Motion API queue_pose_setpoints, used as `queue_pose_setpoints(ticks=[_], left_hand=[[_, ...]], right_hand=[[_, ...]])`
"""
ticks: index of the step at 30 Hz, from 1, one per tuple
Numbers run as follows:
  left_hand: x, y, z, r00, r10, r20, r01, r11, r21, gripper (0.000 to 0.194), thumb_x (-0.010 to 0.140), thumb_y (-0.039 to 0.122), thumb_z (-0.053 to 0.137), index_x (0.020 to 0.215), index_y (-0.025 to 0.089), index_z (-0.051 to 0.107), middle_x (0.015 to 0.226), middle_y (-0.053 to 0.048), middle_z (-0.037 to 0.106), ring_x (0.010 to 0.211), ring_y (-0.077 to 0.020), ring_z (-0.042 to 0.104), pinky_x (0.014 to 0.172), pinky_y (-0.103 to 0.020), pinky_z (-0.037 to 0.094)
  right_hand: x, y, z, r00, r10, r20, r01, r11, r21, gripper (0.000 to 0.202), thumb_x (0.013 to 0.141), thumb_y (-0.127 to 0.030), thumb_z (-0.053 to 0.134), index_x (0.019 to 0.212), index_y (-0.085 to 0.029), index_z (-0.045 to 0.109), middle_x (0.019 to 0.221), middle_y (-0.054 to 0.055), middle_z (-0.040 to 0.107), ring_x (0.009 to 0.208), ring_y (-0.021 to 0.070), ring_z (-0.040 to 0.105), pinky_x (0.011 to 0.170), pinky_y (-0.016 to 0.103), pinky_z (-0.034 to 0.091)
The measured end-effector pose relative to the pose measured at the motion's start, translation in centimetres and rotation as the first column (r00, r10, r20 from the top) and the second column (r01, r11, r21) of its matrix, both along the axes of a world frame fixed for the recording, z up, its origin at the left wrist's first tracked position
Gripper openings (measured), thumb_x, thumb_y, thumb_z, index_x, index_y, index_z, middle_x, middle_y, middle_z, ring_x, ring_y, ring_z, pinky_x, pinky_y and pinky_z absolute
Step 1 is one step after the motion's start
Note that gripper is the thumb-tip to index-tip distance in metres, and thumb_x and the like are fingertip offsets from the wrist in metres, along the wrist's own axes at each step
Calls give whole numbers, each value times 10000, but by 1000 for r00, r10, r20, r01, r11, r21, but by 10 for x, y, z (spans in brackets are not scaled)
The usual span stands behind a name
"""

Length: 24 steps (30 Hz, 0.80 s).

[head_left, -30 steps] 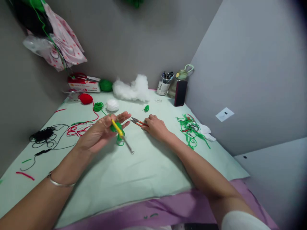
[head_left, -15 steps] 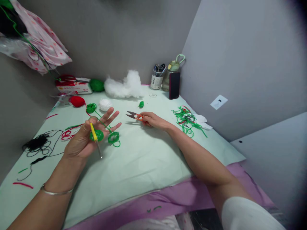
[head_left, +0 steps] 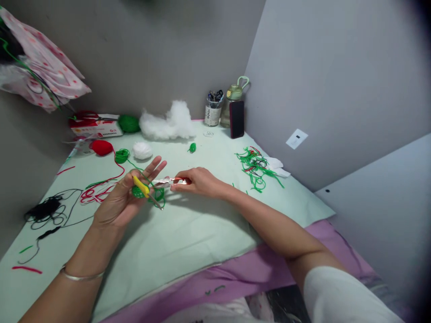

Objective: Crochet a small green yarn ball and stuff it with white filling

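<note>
My left hand (head_left: 123, 195) pinches a crochet hook (head_left: 140, 185) with a yellow handle between thumb and forefinger, its metal end tilted down to the right. A small green crocheted piece (head_left: 137, 192) sits in the same grip, partly hidden behind the handle. Its other fingers are spread. My right hand (head_left: 200, 181) is closed on orange-handled thread snips (head_left: 180, 181), whose blades reach to the green yarn beside my left fingers. Whether the blades touch the yarn I cannot tell. Behind the hook lies a loose green yarn coil (head_left: 158, 195).
On the table stand a red yarn ball (head_left: 102, 147), a green yarn coil (head_left: 121, 155), a white yarn ball (head_left: 142, 150) and white stuffing (head_left: 166, 122). Green scraps (head_left: 257, 166) lie right, black yarn (head_left: 45, 208) left. A phone (head_left: 237, 119) leans against a bottle (head_left: 226, 114).
My right hand has brought the snips left and slightly down to the yarn at my left hand. The hook has turned, its metal end swinging to the right. The whole view has shifted slightly.
</note>
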<state>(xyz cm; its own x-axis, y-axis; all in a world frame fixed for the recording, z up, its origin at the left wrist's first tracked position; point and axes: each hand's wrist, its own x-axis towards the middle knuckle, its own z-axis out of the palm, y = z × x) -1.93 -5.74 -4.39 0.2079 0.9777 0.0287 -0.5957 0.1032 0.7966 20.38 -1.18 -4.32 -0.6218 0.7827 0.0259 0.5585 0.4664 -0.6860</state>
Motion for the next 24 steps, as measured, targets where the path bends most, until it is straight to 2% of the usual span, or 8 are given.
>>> queue_pose_setpoints(ticks=[4,8,11,14,17,20,22,24], left_hand=[[1,-1,-2,1000,-31,-5,31,999,16,284,727,415,920,715,232,703,1423,-40,711,1552,-360,388,1228,-574,404],[-2,-1,-1,999,-30,15,29,999,20,257,749,413,907,739,234,723,1417,-41,712,1549,-363,391,1206,-610,427],[-4,2,-3,998,38,55,-36,999,-34,233,732,400,922,752,246,748,1304,-24,769,1512,-336,454,1198,-581,454],[0,6,-9,988,134,82,-122,984,-132,198,755,370,914,776,239,766,1112,-2,814,1343,-277,625,1146,-493,526],[11,6,-16,991,134,1,-129,961,-245,175,765,266,908,786,197,749,924,5,797,953,-171,754,904,-309,634],[24,2,-21,996,60,-60,-74,960,-269,189,747,198,910,786,162,728,739,19,714,624,-95,668,590,-180,571],[30,-2,-23,996,10,-89,-34,962,-269,207,752,224,908,790,143,721,680,19,667,548,-74,602,515,-159,516],[33,-4,-25,992,-41,-121,7,962,-273,223,764,251,903,833,127,731,668,10,650,539,-70,580,507,-152,500]], right_hand=[[0,0,-2,993,98,-72,-100,995,-17,351,981,-497,599,930,-179,740,653,-51,491,639,100,339,650,287,228],[6,2,3,989,94,-118,-102,993,-56,385,988,-513,580,856,-177,715,631,-60,419,619,96,335,632,274,244],[16,6,6,994,106,-25,-107,992,-61,381,977,-534,597,883,-183,713,667,-46,476,633,109,394,643,269,305],[22,8,4,998,25,57,-30,995,96,491,899,-505,738,1263,-185,663,994,59,661,895,195,588,809,324,449],[14,2,-2,994,56,-89,-32,967,255,882,847,-478,808,1573,-231,372,1417,168,566,1248,269,571,1018,412,493],[0,-9,-8,959,194,-206,-102,916,389,690,961,-444,678,1564,-278,388,1479,142,557,1340,247,538,1112,423,472],[-6,-11,-12,955,219,-199,-93,859,503,459,1050,-336,511,1502,-259,482,1424,135,611,1311,234,554,1108,424,471],[-4,-6,-13,974,175,-143,-61,812,581,423,1046,-205,418,1448,-230,548,1382,140,646,1272,243,570,1100,451,461]])
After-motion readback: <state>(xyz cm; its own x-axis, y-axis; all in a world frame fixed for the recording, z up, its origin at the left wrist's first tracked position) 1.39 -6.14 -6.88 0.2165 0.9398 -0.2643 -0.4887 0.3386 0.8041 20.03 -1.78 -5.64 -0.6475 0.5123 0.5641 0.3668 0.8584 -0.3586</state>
